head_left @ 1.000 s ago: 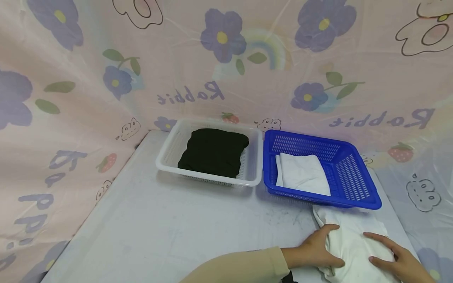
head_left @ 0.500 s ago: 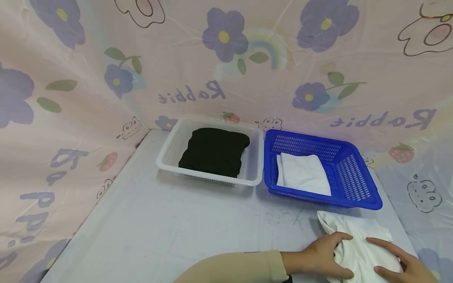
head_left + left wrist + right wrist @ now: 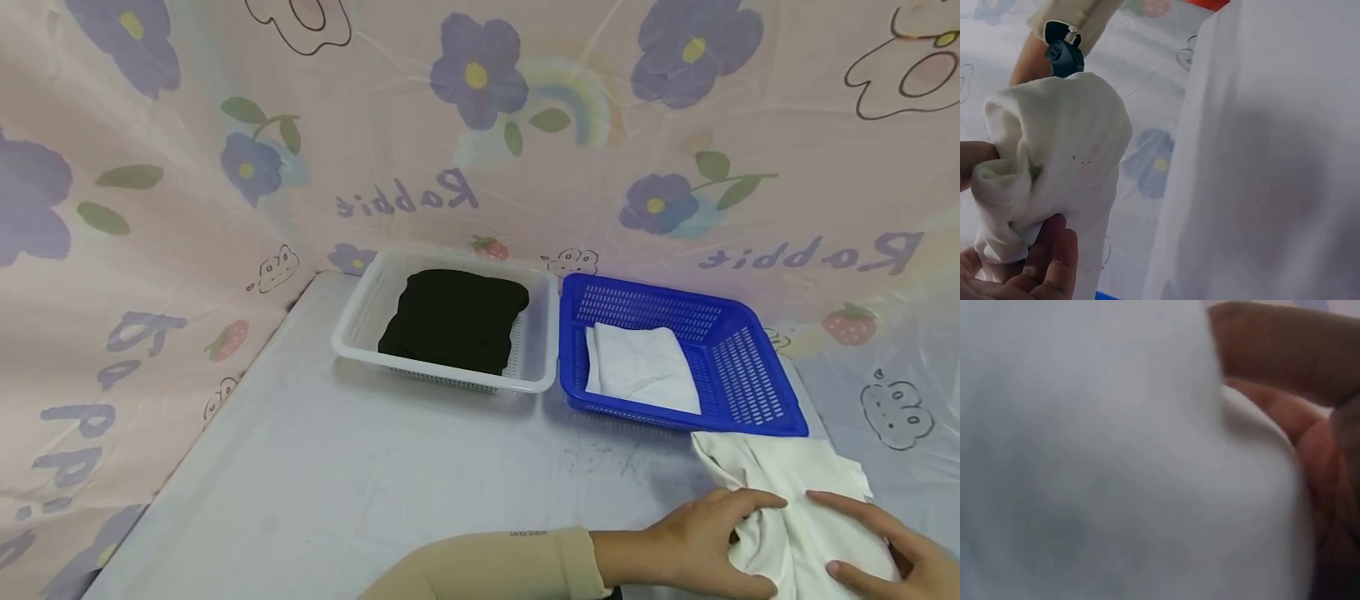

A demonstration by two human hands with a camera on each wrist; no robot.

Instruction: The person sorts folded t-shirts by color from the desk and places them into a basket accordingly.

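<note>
Both hands hold a folded white cloth (image 3: 802,467) at the lower right of the head view. My left hand (image 3: 701,542) grips its left side, thumb and fingers around the bunched edge. From the opposite side my right hand (image 3: 892,546) grips it, fingertips pressing on top. Seen in the left wrist view, the cloth (image 3: 1082,137) is lifted off the table, with left-hand fingers (image 3: 1054,262) curled around its loose folds and small dark specks on its face. Blurred white cloth (image 3: 1116,450) fills most of the right wrist view, beside the right fingers (image 3: 1279,347).
A blue basket (image 3: 757,429) stands just beyond the cloth, holding another folded white cloth (image 3: 645,367). Left of it is a white basket (image 3: 536,385) with a folded black cloth (image 3: 453,321). A patterned curtain (image 3: 390,150) rises behind the white table (image 3: 337,483).
The folded white cloth, gripped by both hands, has been lifted and shifted right; its far edge now overlaps the blue basket's front rim in the head view. The baskets have not moved.
</note>
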